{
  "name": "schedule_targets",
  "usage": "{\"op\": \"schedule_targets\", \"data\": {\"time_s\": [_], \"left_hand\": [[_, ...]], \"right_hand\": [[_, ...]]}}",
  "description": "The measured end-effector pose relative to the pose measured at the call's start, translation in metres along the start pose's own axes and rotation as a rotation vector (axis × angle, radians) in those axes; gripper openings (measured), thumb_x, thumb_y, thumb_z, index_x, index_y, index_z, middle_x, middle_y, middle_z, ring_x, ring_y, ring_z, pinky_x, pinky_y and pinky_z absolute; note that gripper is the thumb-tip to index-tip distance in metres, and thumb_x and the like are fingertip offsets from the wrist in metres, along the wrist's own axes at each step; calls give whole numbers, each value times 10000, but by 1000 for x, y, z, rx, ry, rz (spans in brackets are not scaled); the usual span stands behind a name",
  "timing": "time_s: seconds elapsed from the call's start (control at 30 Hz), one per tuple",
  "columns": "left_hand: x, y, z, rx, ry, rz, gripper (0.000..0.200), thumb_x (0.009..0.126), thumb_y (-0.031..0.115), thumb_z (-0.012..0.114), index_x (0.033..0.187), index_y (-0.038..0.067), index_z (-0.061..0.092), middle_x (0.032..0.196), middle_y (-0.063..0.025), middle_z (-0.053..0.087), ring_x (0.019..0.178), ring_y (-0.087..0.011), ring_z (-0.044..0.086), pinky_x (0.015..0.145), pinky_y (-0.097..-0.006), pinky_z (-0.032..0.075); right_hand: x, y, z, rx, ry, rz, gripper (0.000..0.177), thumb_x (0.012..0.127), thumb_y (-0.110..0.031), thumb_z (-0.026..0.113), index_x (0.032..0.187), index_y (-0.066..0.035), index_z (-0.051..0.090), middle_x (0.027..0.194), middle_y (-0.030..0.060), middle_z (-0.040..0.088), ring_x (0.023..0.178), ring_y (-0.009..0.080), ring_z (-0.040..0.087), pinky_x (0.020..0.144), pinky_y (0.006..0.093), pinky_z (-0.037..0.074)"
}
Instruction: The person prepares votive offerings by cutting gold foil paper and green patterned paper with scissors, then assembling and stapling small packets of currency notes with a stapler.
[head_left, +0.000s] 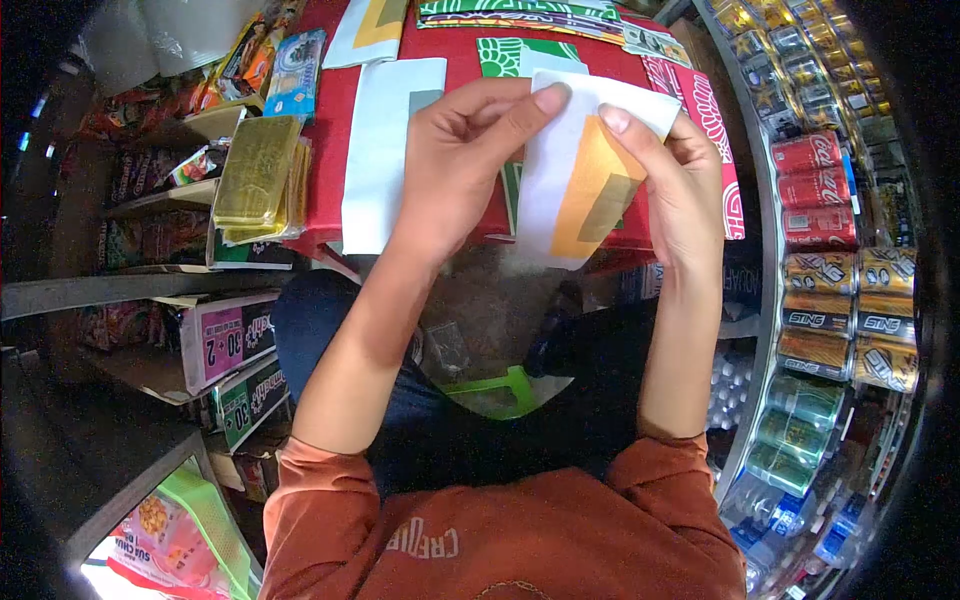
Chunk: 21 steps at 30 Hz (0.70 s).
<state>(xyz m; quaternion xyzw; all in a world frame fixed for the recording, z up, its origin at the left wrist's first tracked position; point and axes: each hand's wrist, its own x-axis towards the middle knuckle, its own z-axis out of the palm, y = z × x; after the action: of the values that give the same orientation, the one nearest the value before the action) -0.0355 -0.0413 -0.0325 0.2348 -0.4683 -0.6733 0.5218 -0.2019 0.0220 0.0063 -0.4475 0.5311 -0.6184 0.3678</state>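
A white sheet of joss paper (548, 165) with a gold panel and a darker square hangs tilted above the near edge of a red-covered table (325, 165). My left hand (462, 165) pinches its upper left edge, thumb on the front. On the upper right, my right hand (685, 185) grips the same sheet, with the thumb on its face and the other fingers behind. Left of my left hand lies a white folded sheet (375, 150), partly covered by that hand. Beyond it rests another white sheet with a gold panel (378, 22). Green patterned paper (500, 52) shows behind the held sheet.
Stacked gold packets (255, 175) and a blue packet (294, 75) sit at the table's left side, beside shelves of boxes (230, 345). Along the right stands a rack of red cans (812, 190), Sting cans (815, 320) and bottles (765, 510). A banknote (655, 44) lies at the back.
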Motion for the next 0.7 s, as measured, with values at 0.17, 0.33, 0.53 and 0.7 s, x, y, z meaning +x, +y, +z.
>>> {"op": "schedule_targets", "data": {"time_s": [0.17, 0.33, 0.53, 0.7], "left_hand": [[2, 0, -5, 51, 8, -25, 260, 926, 196, 775, 1096, 0, 757, 935, -47, 752, 822, -81, 660, 772, -232, 509], [1, 2, -6, 84, 6, -12, 250, 931, 187, 767, 1094, -3, 758, 960, -53, 753, 848, -89, 671, 795, -240, 523], [2, 4, -4, -1, 38, -5, 257, 922, 216, 787, 1066, 4, 773, 810, 0, 717, 692, -35, 559, 623, -199, 418], [3, 7, -5, 6, 28, 13, 289, 934, 250, 772, 1087, 5, 766, 892, -40, 755, 766, -60, 648, 688, -210, 494]], "right_hand": [[0, 0, 1, 11, 4, -44, 253, 876, -155, 813, 1063, -2, 742, 987, 73, 756, 862, 110, 701, 799, 267, 549], [0, -1, 0, 17, 19, -57, 234, 883, -154, 806, 1042, 4, 740, 986, 75, 755, 872, 108, 699, 808, 267, 544], [0, -2, 0, 69, 48, -52, 226, 887, -162, 802, 1031, 4, 749, 978, 72, 755, 855, 106, 687, 796, 251, 527], [2, -1, -6, 12, 67, -119, 207, 892, -165, 792, 1007, 4, 763, 964, 60, 754, 871, 99, 675, 830, 254, 508]]}}
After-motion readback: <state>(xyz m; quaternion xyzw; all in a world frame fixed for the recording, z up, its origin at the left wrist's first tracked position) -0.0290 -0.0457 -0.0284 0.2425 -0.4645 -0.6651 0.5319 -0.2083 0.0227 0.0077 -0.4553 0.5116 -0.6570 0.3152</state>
